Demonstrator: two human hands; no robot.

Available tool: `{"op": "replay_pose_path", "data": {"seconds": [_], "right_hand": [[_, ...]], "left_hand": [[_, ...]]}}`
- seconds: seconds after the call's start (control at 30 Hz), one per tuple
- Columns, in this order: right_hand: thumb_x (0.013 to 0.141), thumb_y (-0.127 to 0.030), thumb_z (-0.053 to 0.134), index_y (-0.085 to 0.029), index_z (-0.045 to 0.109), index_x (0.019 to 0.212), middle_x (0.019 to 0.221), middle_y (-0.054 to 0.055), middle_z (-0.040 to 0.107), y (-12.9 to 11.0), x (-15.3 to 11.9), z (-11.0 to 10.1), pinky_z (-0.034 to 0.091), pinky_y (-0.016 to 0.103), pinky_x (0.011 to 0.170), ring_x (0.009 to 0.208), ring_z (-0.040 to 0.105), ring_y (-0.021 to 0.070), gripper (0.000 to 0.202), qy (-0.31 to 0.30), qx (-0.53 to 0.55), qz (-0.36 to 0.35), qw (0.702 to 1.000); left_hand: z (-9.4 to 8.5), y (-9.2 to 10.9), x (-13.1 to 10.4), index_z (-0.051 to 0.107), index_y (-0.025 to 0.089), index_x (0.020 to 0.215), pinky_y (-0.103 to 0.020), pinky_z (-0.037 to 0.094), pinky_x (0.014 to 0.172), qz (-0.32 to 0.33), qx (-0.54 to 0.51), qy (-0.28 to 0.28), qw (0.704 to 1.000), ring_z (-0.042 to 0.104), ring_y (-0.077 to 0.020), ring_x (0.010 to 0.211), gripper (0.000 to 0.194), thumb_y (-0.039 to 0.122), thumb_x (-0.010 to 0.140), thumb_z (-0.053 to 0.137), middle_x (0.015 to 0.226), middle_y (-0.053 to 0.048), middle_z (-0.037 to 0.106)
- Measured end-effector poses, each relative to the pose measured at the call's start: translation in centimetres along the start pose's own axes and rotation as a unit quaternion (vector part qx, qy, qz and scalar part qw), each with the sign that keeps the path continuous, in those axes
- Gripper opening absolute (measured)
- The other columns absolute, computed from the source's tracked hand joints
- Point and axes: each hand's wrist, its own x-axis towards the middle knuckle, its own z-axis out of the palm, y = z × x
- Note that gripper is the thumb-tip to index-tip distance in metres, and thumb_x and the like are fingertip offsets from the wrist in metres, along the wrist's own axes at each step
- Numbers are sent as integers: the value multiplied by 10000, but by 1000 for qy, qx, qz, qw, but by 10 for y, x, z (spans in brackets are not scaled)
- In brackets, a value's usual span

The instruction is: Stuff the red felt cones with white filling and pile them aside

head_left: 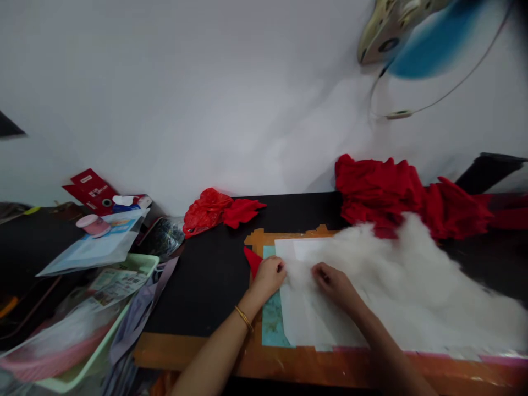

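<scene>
A large heap of fluffy white stuffing (424, 280) spreads over white paper sheets (299, 324) on the table. My left hand (270, 275), with a gold bangle on its wrist, is closed at the paper's left edge, pinching a thin tuft of stuffing (299, 272). The other end of this tuft meets my right hand (333, 281), whose fingers are curled shut on it. A pointed red fabric piece (252, 259) lies just behind my left hand, partly hidden by it.
Red fabric pieces (379, 187) are piled at the back right. A red plastic bag (206, 212) and another red piece (241, 212) lie against the wall. At left stands a pale green basket (146, 261) with papers and bags. A fan (437, 47) hangs above right, its cord (457, 91) dangling.
</scene>
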Motion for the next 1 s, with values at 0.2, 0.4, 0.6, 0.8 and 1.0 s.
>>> {"op": "replay_pose_path", "data": {"seconds": [0.2,0.4,0.6,0.8,1.0], "right_hand": [[819,-288,493,-185,589,1076,994,99,672,-16,8,14,462,334,786,891,621,240,292,-11,-31,-31,999],[790,-276,420,-206,571,808,735,41,657,5,12,2,452,310,680,699,615,213,168,19,-18,31,999],[763,-332,428,-226,559,813,626,-9,614,1,16,6,450,271,551,572,595,188,175,23,32,69,997],[744,-343,438,-228,553,801,599,-18,585,0,15,3,454,275,535,531,575,180,172,28,50,83,995],[820,-465,499,-186,532,1181,984,81,685,-12,7,-1,512,319,681,733,645,210,457,29,67,52,996]], "left_hand": [[13,8,-4,583,158,621,-219,306,545,-21,-55,-4,998,440,-111,570,142,98,724,505,568,44,488],[-11,-6,-4,609,153,665,-243,339,589,-37,-60,17,997,462,-132,608,130,187,769,539,619,18,532],[4,12,-14,633,167,1018,-274,421,742,0,-82,-14,997,542,-179,826,427,253,617,752,1015,-62,625],[18,18,-8,585,163,626,-258,371,639,-52,-110,16,993,466,-140,641,97,172,719,614,622,14,529],[9,4,-4,587,149,658,-214,290,500,-122,-179,62,974,379,-94,527,188,297,773,580,540,55,437]]}}
